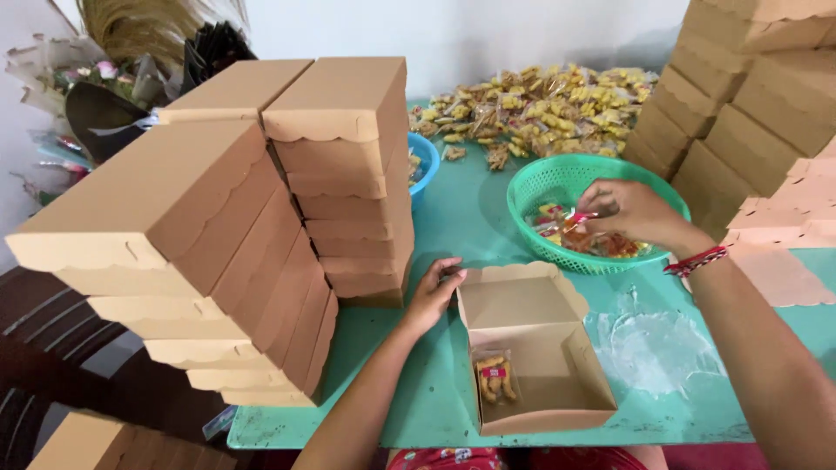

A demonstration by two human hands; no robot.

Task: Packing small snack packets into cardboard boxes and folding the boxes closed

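Left hand (433,294) is resting open on the open box (533,348), at tabletop (435,392) centre. Right hand (631,211), 1 o'clock, is pinching candy wrappers (570,219) in the green basket (557,178). Risk: leaning box stack (218,278), 9 o'clock, toppling if nudged.

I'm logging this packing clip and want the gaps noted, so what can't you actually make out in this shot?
- Head view: what the right hand is picking in the green basket; its fingers cover the packets.
- Head view: contents of the blue bowl, mostly hidden behind the stacked brown boxes.
- Head view: snack packets in the far pile, too small to tell apart.
- Head view: the open box near the left hand; its near wall hides part of the floor.
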